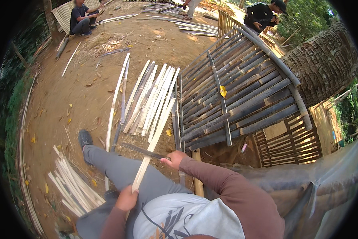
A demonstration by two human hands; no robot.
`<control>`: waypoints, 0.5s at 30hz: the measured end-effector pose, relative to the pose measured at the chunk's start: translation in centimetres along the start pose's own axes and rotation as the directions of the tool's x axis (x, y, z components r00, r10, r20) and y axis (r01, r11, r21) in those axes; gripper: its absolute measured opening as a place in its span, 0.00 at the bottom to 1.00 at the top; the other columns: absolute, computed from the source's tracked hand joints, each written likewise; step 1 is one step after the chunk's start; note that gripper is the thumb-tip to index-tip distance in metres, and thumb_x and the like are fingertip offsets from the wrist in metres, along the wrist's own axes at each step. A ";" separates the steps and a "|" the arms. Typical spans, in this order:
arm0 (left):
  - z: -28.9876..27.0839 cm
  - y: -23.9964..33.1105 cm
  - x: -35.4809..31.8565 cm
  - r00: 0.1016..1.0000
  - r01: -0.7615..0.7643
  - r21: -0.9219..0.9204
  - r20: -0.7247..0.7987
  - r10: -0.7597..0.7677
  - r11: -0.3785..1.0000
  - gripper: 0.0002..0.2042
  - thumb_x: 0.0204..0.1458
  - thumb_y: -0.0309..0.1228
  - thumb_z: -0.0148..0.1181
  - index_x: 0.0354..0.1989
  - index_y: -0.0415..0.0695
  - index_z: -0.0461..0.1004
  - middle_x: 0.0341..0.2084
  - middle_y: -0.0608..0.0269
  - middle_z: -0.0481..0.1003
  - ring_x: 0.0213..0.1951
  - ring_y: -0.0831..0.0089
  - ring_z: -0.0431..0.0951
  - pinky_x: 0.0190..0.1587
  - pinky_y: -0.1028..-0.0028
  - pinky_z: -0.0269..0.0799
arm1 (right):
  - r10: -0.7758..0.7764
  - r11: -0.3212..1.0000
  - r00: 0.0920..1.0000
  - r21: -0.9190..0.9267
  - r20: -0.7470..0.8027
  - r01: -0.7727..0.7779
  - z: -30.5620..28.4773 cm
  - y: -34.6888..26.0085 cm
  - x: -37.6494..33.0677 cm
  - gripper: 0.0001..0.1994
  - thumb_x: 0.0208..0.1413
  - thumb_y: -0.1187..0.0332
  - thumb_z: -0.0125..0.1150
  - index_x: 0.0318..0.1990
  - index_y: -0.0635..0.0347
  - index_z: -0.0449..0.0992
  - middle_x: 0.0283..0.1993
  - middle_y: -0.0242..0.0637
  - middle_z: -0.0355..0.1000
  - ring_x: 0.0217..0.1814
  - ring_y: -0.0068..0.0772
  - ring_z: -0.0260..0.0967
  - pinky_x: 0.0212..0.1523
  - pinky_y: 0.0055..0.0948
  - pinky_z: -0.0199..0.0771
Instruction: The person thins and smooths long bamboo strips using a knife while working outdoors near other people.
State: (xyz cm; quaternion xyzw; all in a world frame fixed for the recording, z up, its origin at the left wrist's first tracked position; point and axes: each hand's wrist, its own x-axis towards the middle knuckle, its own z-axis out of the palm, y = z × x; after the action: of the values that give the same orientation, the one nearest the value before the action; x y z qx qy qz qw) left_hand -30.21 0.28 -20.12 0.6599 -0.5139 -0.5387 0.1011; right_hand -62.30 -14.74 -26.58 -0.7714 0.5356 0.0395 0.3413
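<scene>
Shaving of a bamboo slat (pixel 151 147) under way.
Left hand (pixel 126 198) fingers wrap the slat's near end; right hand (pixel 174 159) grips a dark blade (pixel 143 151) across it, just beyond the fingers. Next stroke likely needs steady downward pressure.

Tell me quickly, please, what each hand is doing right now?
Left hand: closed around the lower end of a pale bamboo strip.
Right hand: closed on the handle of a dark blade laid across the strip.

Pale bamboo strip (pixel 151 144) slanted upward, lower end held; dark blade (pixel 141 150) lying across it.
</scene>
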 end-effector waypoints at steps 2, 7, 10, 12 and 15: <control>0.2 -0.1 0.2 1.000 -0.012 0.007 -0.021 0.013 1.000 0.15 0.65 0.34 0.54 0.49 0.32 0.75 0.36 0.45 0.80 0.40 0.53 0.82 0.45 0.59 0.76 | 0.128 0.990 0.991 0.058 -0.044 -0.125 -0.8 2.2 1.6 0.40 0.68 0.33 0.40 0.45 0.65 0.84 0.43 0.59 0.80 0.50 0.63 0.77 0.54 0.52 0.76; 0.0 1.6 0.0 0.997 0.075 -0.083 0.024 -0.073 0.994 0.13 0.66 0.34 0.54 0.47 0.35 0.75 0.28 0.56 0.77 0.25 0.65 0.78 0.30 0.63 0.74 | 0.198 0.971 0.971 0.161 -0.132 -0.176 0.8 1.9 2.3 0.39 0.68 0.33 0.42 0.44 0.65 0.84 0.42 0.60 0.80 0.48 0.64 0.78 0.53 0.52 0.76; 0.1 0.5 -0.4 0.997 0.082 -0.118 0.008 -0.082 0.990 0.12 0.66 0.34 0.54 0.46 0.36 0.75 0.25 0.60 0.75 0.22 0.69 0.76 0.26 0.66 0.72 | -0.022 0.999 1.000 0.047 0.007 0.021 0.1 -2.4 -1.1 0.38 0.68 0.33 0.43 0.45 0.65 0.84 0.43 0.59 0.80 0.49 0.63 0.78 0.54 0.53 0.75; 0.1 -0.3 -0.1 0.996 0.086 -0.113 0.012 -0.086 0.990 0.12 0.66 0.35 0.54 0.45 0.36 0.75 0.25 0.60 0.75 0.22 0.69 0.76 0.27 0.66 0.73 | -0.080 0.997 0.996 0.007 0.036 0.079 0.3 -1.9 -1.5 0.38 0.68 0.33 0.43 0.45 0.64 0.84 0.42 0.58 0.80 0.48 0.62 0.77 0.53 0.53 0.75; 0.7 -0.3 0.3 0.995 0.097 -0.189 0.016 -0.096 0.977 0.11 0.66 0.34 0.54 0.44 0.37 0.74 0.25 0.61 0.75 0.22 0.70 0.75 0.26 0.66 0.72 | 0.014 1.000 1.000 0.013 -0.027 -0.014 1.1 3.6 1.4 0.38 0.67 0.32 0.43 0.46 0.63 0.84 0.43 0.56 0.80 0.48 0.61 0.77 0.52 0.52 0.75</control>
State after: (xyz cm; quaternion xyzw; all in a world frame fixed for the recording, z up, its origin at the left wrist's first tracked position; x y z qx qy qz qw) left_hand -30.69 0.46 -20.82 0.6695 -0.4282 -0.5917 0.1354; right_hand -64.46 -15.91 -29.70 -0.7660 0.5458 0.0280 0.3385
